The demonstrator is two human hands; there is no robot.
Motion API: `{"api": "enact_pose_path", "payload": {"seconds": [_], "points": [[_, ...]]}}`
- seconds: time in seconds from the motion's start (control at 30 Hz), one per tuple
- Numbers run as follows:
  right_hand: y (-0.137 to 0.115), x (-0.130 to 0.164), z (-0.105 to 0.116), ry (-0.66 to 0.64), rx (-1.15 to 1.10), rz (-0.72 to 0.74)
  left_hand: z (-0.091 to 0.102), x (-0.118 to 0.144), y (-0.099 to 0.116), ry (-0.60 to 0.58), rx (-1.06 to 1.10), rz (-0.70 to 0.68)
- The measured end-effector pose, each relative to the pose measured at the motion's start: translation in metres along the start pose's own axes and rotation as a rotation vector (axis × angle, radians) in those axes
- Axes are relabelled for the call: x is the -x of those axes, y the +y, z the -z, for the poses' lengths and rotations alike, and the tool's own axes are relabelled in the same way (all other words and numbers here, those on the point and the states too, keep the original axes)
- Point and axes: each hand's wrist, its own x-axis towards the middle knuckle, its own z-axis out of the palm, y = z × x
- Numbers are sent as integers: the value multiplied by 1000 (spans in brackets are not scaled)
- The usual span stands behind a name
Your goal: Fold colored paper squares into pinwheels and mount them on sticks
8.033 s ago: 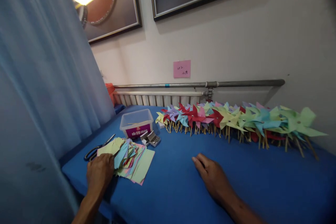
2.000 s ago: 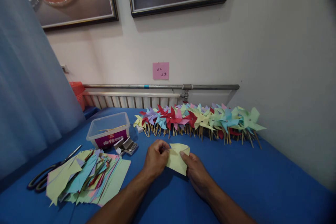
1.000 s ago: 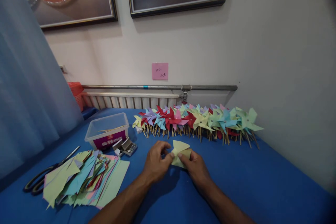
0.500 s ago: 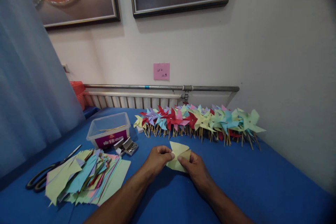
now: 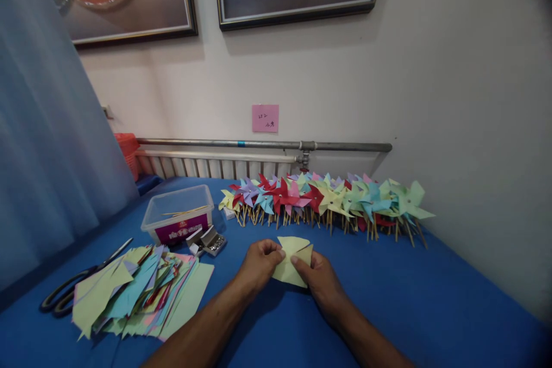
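Observation:
Between my hands is a pale yellow paper square (image 5: 290,271) with slits cut in from its corners, held just above the blue table. My left hand (image 5: 260,264) pinches its left side between thumb and fingers. On the right side, my right hand (image 5: 318,277) grips it, thumb on top and fingers behind. Beyond my hands stands a long row of finished paper pinwheels (image 5: 284,195) on sticks, in red, yellow, blue, pink and green. To the left lies a pile of cut coloured paper (image 5: 142,293).
Black-handled scissors (image 5: 81,284) lie left of the paper pile. Behind it are a clear plastic tub (image 5: 176,213) with thin sticks and small open boxes (image 5: 213,240) of metal pins. A blue curtain (image 5: 52,126) hangs at left; a pipe (image 5: 194,142) runs along the wall.
The paper's upper right flap, lifted or bent before, now lies flatter, and the slit beside it shows. My hands have barely shifted and keep hold of the paper.

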Motion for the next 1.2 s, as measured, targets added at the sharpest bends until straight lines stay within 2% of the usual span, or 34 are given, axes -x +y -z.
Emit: {"api": "enact_pose_path", "payload": {"seconds": [0.2, 0.33, 0.5, 0.83, 1.03, 1.2], "points": [[-3, 3, -1, -2, 36, 22, 0, -2, -4, -10, -34, -3], [-8, 7, -3, -12, 8, 28, 0, -2, -2, 28, 50, 40], [-11, 9, -4, -39, -27, 49, -2, 2, 2, 17, 154, 97], [-20, 13, -8, 6, -39, 43, -6, 3, 2, 78, 155, 66], [-16, 7, -7, 102, -73, 129, -9, 3, 2, 114, 109, 62], [-16, 5, -7, 202, 19, 171, -14, 4, -2, 112, 90, 55]]}}
